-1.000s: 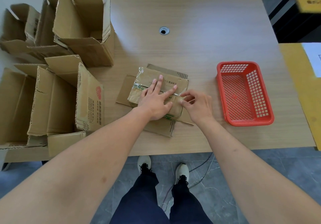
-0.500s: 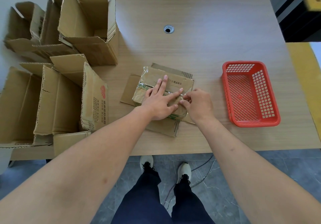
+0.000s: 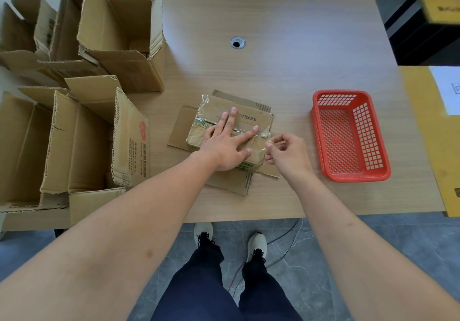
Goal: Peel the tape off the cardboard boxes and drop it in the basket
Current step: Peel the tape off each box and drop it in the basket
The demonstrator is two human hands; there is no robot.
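Left of the red plastic mesh basket (image 3: 349, 135): tape-peeling on a flattened brown cardboard box (image 3: 231, 131).
Left hand (image 3: 225, 146) presses flat, fingers spread; right hand (image 3: 286, 152) pinches the clear tape (image 3: 264, 134) end, likely light, flimsy and clingy.

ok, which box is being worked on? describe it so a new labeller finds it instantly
On the wooden table, look between the stack of open boxes at the left and the red basket at the right. The small box lies there near the front edge, with the left hand flat on top. Unlike its neighbours it is closed and still carries clear tape, which the right hand pinches.
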